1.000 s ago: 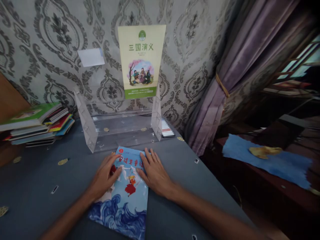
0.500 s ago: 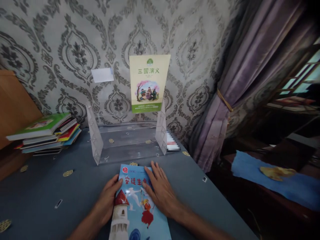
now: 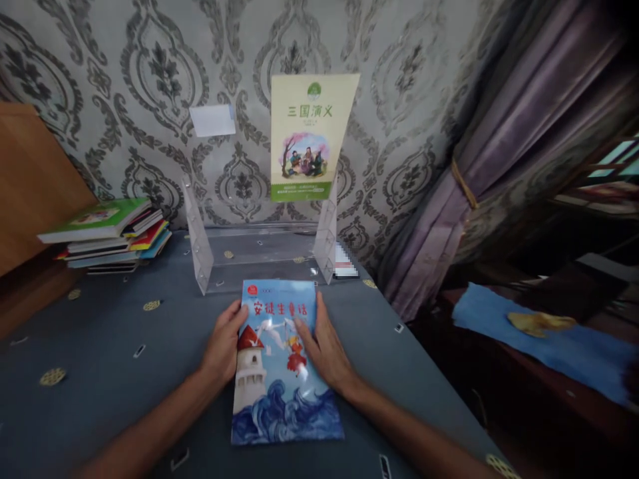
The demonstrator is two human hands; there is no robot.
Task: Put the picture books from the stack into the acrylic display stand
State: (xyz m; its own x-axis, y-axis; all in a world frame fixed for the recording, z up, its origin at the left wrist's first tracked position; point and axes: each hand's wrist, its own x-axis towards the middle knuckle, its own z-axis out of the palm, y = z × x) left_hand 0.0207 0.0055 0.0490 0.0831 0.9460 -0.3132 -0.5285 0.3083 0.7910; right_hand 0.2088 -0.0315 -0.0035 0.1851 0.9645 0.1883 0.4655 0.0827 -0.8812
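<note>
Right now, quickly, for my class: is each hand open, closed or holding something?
Left hand: closed on the left edge of the blue book.
Right hand: holding its right edge, thumb on top.

Glossy, smooth card on the cover of the blue book (image 3: 277, 392), catching small white glints. Clear, hard plastic in the rack (image 3: 199, 243) behind, smooth and shiny along the edges. Softer sheen, close to matt, on the paper cover of the cream-and-green book (image 3: 304, 153). Smooth, mostly dull finish across the grey-blue tabletop (image 3: 104, 412). Paper again through the stack of books (image 3: 107, 241), smooth on top. Brown wood, by its look, in the panel (image 3: 37, 179) at left, low in sheen. Patterned wallpaper (image 3: 164, 73) with a faint satin shine. Folded cloth in the purple curtain (image 3: 434, 226), silky along the pleats; matt, cloth-like finish on the blue sheet (image 3: 479, 314).
</note>
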